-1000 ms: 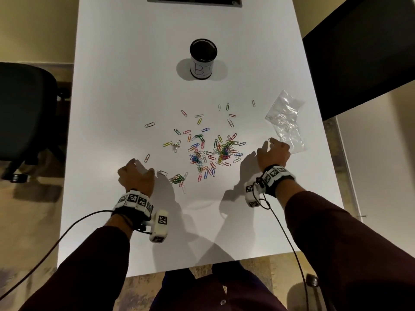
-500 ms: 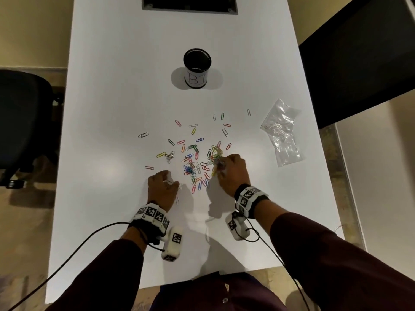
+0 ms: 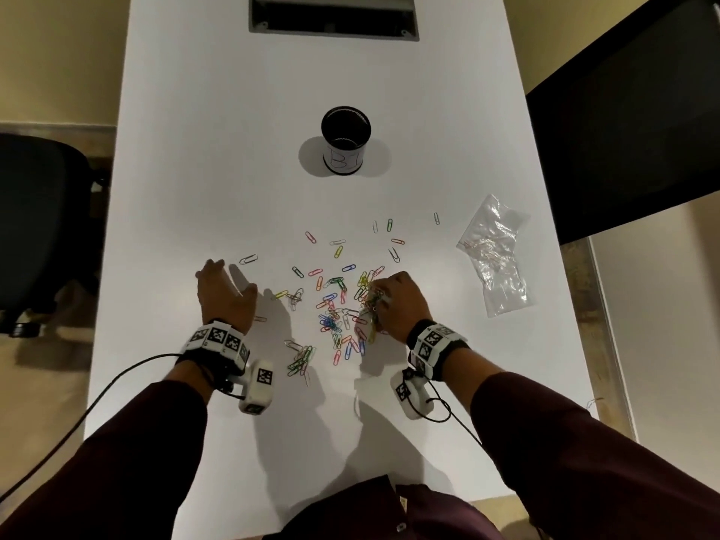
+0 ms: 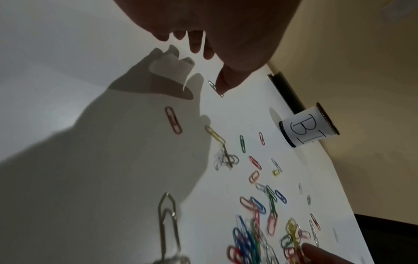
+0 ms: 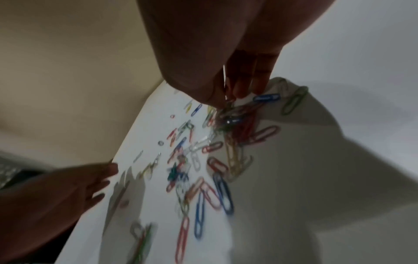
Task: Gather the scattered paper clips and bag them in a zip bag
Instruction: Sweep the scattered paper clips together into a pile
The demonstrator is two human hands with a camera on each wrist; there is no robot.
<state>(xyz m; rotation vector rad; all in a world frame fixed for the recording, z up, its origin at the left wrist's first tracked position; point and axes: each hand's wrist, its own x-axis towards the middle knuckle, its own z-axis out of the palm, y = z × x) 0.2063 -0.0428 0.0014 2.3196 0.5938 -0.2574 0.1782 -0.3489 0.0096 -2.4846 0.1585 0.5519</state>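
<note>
Right wrist view: the coloured wire paper clips [image 5: 222, 192] nearest the camera are motion-blurred. The curled right hand [image 3: 393, 302] hides the clips beneath it. The grey recessed slot [image 3: 333, 17] at the white table's [image 3: 218, 150] far edge is cropped.

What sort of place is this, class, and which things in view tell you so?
Probably an office or meeting room: a long white table with a cable hatch set into it, a black office chair beside it, and a pen cup among coloured paper clips.
</note>
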